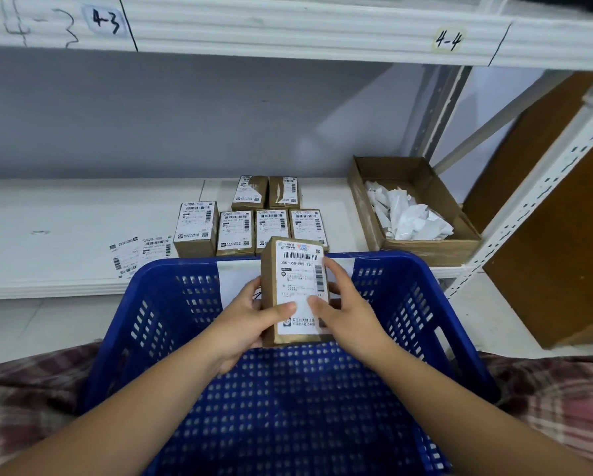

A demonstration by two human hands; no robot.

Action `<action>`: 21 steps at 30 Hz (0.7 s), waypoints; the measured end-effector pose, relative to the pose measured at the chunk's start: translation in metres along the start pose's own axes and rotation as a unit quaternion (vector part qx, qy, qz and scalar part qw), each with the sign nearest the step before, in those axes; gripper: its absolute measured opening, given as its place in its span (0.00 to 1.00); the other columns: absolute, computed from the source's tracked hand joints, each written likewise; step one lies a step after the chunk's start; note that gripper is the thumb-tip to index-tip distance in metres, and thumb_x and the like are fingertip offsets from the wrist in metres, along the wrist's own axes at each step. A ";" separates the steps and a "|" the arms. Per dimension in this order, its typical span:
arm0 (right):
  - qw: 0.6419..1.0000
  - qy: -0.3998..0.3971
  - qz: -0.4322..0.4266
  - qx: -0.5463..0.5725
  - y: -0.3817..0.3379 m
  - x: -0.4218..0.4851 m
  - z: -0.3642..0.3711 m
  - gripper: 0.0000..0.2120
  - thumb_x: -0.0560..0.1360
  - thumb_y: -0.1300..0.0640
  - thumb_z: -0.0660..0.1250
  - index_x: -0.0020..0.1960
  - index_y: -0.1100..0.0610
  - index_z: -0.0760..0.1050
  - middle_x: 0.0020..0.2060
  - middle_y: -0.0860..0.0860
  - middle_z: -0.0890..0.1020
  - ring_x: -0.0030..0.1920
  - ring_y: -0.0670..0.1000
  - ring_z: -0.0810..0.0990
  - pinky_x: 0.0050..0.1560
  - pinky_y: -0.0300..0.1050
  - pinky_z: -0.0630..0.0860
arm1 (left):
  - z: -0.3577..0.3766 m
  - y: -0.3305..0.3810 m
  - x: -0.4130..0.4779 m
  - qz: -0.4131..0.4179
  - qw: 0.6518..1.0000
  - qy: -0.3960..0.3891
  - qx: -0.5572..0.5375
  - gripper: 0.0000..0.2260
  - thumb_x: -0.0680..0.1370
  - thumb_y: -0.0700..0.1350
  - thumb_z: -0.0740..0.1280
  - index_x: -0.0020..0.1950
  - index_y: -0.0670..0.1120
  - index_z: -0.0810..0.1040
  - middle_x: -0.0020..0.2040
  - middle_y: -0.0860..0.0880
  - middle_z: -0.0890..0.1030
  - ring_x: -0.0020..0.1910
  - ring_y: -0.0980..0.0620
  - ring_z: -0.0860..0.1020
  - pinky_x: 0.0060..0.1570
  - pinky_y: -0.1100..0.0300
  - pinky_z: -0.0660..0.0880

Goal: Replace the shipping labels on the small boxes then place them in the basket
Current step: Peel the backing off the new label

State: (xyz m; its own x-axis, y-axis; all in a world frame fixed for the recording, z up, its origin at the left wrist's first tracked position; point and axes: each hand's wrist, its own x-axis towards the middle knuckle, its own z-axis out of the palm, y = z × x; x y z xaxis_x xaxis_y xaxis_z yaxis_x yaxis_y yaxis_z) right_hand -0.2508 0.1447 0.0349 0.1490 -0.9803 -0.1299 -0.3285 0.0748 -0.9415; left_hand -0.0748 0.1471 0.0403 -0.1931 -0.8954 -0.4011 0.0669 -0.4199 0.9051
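Six boxes [240,231] are sitting on the shelf [65,235], just behind the basket [171,304], with a held box [295,269] hanging over the basket's far side. Loose labels [140,252] are lying to their left, a carton [425,250] of crumpled paper [408,218] to their right.

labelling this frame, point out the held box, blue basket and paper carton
held box [298,269], head view, on its white label
blue basket [374,260], head view, on its far rim
paper carton [432,252], head view, on its front wall

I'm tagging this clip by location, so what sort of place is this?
Probably a parcel stockroom or small warehouse: metal shelving with handwritten bay tags, rows of small boxes bearing barcode shipping labels, and a carton of crumpled white paper.
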 end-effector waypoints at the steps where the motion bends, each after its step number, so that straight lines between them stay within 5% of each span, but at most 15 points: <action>1: 0.999 0.001 -0.004 -0.035 -0.002 0.001 0.001 0.31 0.79 0.54 0.65 0.77 0.41 0.55 0.69 0.45 0.72 0.57 0.42 0.77 0.57 0.38 0.77 | 0.002 0.001 0.005 0.004 1.000 0.010 -0.001 0.27 0.73 0.43 0.72 0.68 0.55 0.64 0.55 0.49 0.83 0.50 0.48 0.83 0.52 0.47 0.79; 5: 0.991 -0.017 -0.016 -0.134 -0.005 0.005 0.002 0.41 0.74 0.47 0.71 0.78 0.42 0.51 0.72 0.46 0.59 0.63 0.40 0.65 0.61 0.28 0.64 | 0.010 0.010 0.026 0.019 0.999 0.024 -0.040 0.22 0.74 0.44 0.71 0.65 0.53 0.67 0.52 0.47 0.84 0.48 0.49 0.83 0.43 0.54 0.80; 8: 0.981 0.006 -0.018 -0.195 -0.007 0.019 -0.001 0.47 0.69 0.42 0.74 0.78 0.40 0.48 0.74 0.48 0.53 0.73 0.47 0.59 0.70 0.41 0.63 | 0.022 0.017 0.047 0.027 0.999 0.013 -0.045 0.18 0.75 0.46 0.69 0.64 0.52 0.72 0.51 0.48 0.84 0.48 0.48 0.83 0.44 0.54 0.79; 12: 0.961 0.079 -0.007 -0.264 -0.007 0.043 -0.011 0.47 0.68 0.37 0.73 0.78 0.39 0.49 0.74 0.52 0.56 0.73 0.54 0.62 0.68 0.52 0.71 | 0.035 0.023 0.071 0.040 0.999 0.011 -0.027 0.13 0.78 0.51 0.66 0.61 0.53 0.75 0.53 0.49 0.83 0.47 0.49 0.82 0.42 0.58 0.76; 17: 0.938 0.140 0.004 -0.318 0.002 0.081 -0.031 0.42 0.70 0.38 0.70 0.77 0.40 0.53 0.74 0.54 0.59 0.71 0.56 0.66 0.62 0.53 0.74 | 0.036 0.028 0.105 0.045 0.998 0.019 0.026 0.08 0.79 0.46 0.65 0.57 0.55 0.76 0.51 0.52 0.81 0.50 0.54 0.78 0.53 0.57 0.74; 21: 0.922 0.170 0.022 -0.347 0.009 0.116 -0.044 0.40 0.70 0.42 0.71 0.77 0.43 0.57 0.74 0.55 0.59 0.72 0.59 0.64 0.57 0.53 0.74 | 0.026 0.021 0.131 0.112 0.970 0.076 0.201 0.12 0.78 0.40 0.65 0.61 0.46 0.78 0.55 0.50 0.80 0.48 0.55 0.77 0.39 0.74 0.70</action>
State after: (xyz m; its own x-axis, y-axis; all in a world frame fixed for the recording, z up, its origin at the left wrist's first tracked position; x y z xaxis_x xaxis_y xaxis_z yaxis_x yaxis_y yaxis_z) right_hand -0.2769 0.0233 0.0250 -0.1407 -0.9886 0.0536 -0.8622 0.0957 -0.4974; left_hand -0.1241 0.0247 0.0105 -0.0696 -0.9820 -0.1756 -0.3023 -0.1470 0.9418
